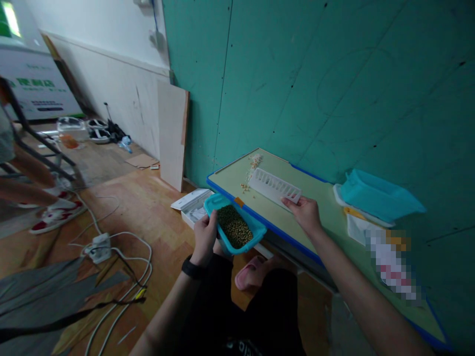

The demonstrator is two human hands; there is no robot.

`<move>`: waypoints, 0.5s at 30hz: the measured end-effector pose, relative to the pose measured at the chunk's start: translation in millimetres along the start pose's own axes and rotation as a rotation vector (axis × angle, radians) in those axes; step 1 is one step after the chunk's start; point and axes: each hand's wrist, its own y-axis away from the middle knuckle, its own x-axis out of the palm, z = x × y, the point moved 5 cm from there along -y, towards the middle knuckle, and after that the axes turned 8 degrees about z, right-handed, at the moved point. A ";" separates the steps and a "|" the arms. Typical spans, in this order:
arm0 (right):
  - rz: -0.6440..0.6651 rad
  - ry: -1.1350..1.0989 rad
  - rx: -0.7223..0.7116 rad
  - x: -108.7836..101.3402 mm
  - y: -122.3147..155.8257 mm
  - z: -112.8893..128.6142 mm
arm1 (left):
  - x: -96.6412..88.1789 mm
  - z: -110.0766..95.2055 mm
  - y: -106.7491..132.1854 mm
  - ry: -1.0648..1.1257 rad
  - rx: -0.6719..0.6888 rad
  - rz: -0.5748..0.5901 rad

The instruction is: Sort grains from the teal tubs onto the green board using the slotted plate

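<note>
My left hand [206, 232] is closed on the near-left rim of a turquoise plastic basin [256, 237], held at the table's front edge above my lap. Inside the basin lie dark green beans [226, 216] and pale yellow beans [238, 232], side by side. My right hand [306, 212] grips the right end of a white slotted tray [270, 190] with a row of narrow compartments, at the tabletop. Its thumb lies on the near side; some fingers are hidden. Loose yellowish beans [245, 187] and small pale pieces [256, 159] are scattered by the tray's left end.
The pale green table [315, 198] with blue edging stands against a green wall. On its right are a turquoise container [378, 195] and a blurred packet [395, 267]. An open white box [193, 205], cables and a power strip [100, 248] lie on the floor. A person's legs [33, 193] show left.
</note>
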 end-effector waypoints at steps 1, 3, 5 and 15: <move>0.012 -0.019 0.007 0.2 2.1 0.0 | -0.2 -0.2 0.2 0.002 0.001 0.000; 0.020 -0.053 0.027 -0.3 6.1 0.3 | -0.7 0.3 0.2 0.007 0.000 -0.006; 0.017 -0.079 0.045 -1.4 9.2 1.1 | -1.3 1.3 -0.3 0.011 0.005 -0.019; 0.000 -0.060 0.054 -2.1 36.2 15.6 | -2.7 3.7 -0.1 -0.031 0.004 -0.048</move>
